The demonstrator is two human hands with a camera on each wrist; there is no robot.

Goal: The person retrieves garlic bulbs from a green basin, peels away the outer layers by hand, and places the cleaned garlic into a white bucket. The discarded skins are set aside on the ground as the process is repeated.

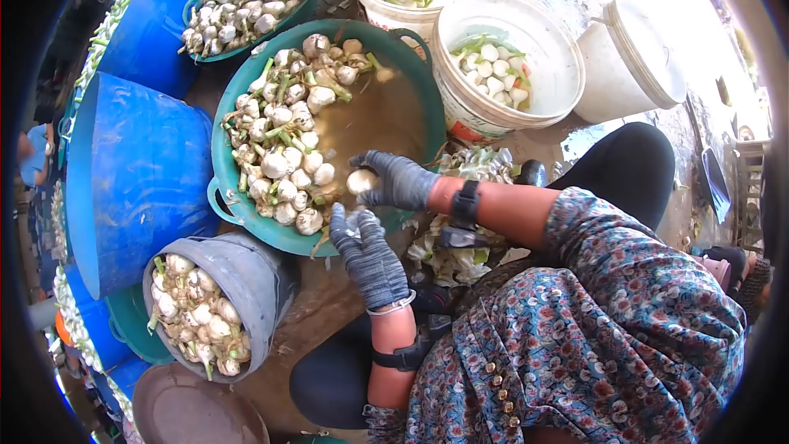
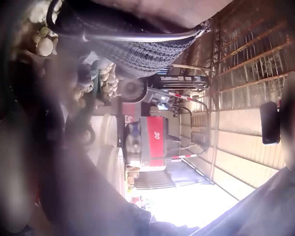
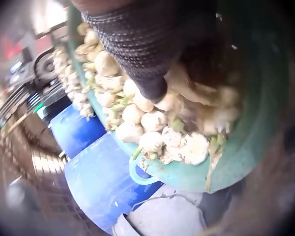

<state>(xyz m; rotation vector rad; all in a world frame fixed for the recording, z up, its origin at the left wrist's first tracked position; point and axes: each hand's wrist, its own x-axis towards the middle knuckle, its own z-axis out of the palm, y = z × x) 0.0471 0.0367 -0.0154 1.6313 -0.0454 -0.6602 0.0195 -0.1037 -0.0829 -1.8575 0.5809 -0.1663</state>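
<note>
Left hand (image 1: 367,251) in a grey glove, fingers loosely bent, holding nothing, at the near rim of the green tub (image 1: 408,57); right hand (image 1: 397,181) grips a round onion (image 1: 360,182) over the muddy water, axis unclear; right wrist view shows the blue drum (image 3: 101,179), left wrist view is blurred

Gloves: both hands wore dark grey knitted cloth gloves (image 1: 374,255), matt and rough.
Basin: the round teal plastic tub (image 1: 415,74) looked smooth.
Bucket: the white plastic bucket (image 1: 559,66) beside that tub looked scuffed.
</note>
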